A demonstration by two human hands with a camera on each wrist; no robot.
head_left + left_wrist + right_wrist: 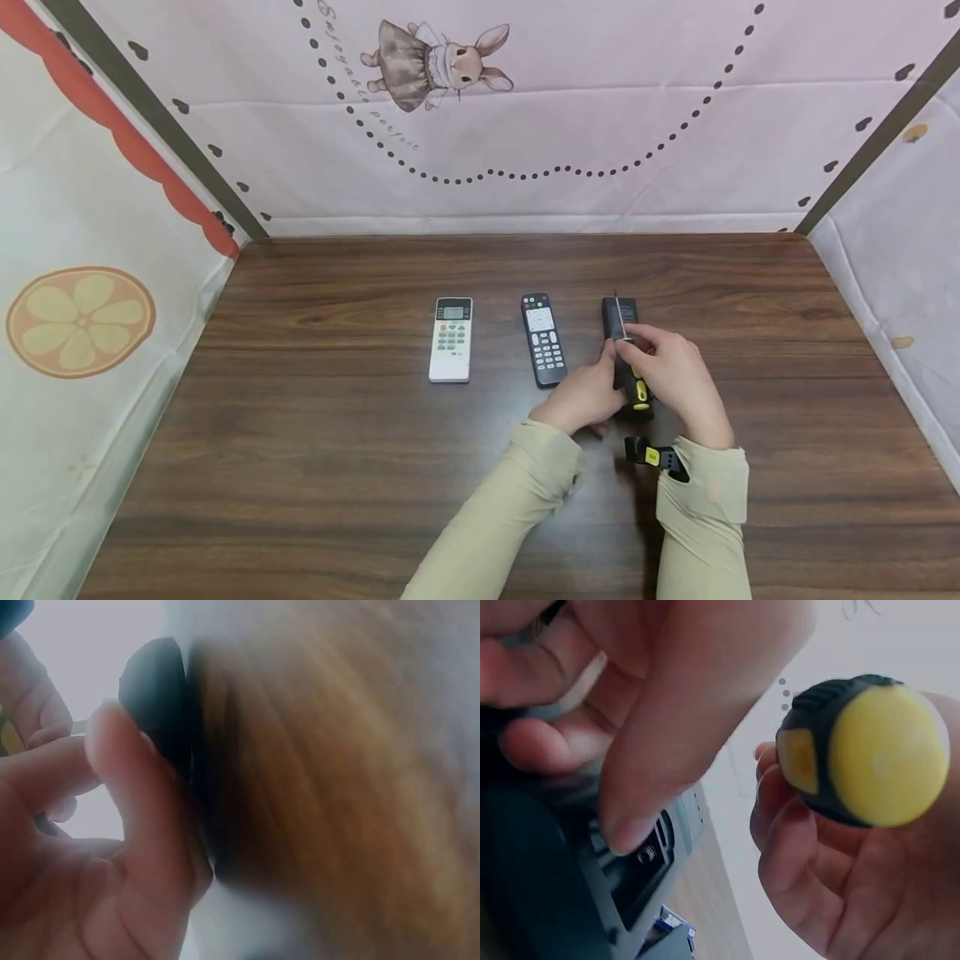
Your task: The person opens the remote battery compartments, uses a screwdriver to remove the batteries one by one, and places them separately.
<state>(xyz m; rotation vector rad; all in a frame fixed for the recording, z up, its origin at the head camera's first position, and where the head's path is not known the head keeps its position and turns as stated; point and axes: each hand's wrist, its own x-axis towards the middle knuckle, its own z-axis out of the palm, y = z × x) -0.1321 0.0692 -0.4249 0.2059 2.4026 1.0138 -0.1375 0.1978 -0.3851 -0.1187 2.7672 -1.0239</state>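
A black remote control (pixel 622 310) lies back side up on the table at the right of a row. My left hand (pixel 585 395) holds it by its side, with the thumb (pixel 634 825) at a recess in its back. In the left wrist view the left fingers (pixel 139 787) lie along the dark remote's edge. Over the remote, my right hand (pixel 675 375) pinches a screwdriver (pixel 639 392) with a black and yellow handle. Its thin shaft points toward the far end of the remote. The yellow handle end (pixel 889 754) faces the right wrist camera.
A white remote (pixel 452 367) and a black remote with white buttons (pixel 545 342) lie to the left on the brown wooden table (pixel 322 467). A printed cloth (pixel 570 125) rises behind the table and along both sides. A black camera mount (pixel 652 456) sits at the right wrist.
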